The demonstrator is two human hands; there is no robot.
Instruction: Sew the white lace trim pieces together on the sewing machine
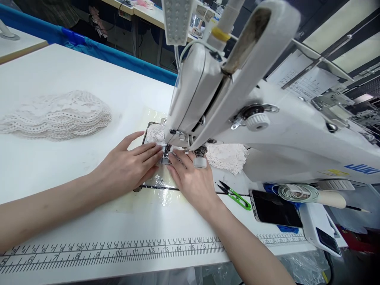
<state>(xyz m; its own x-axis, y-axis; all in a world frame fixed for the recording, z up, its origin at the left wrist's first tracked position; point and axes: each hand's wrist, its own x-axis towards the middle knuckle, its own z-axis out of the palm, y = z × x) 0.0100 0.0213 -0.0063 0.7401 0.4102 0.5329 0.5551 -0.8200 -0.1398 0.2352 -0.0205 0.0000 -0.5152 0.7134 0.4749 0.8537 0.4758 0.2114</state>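
Note:
A white sewing machine (192, 87) stands over the table, its presser foot (166, 151) down between my two hands. White eyelet lace fabric (156, 133) lies under the machine head, and more of it (227, 157) shows to the right. My left hand (133, 164) rests flat on the left side of the fabric, fingers stretched towards the presser foot. On the other side, my right hand (191, 172) lies with its fingers extended on the fabric, partly hidden by the machine head. Neither hand is closed around anything.
A stack of white lace pieces (59, 114) lies on the left of the table. Green thread snips (236, 196), a black-screened phone (276, 208) and a white power bank (319, 227) sit at the right. A printed ruler (118, 253) runs along the front edge.

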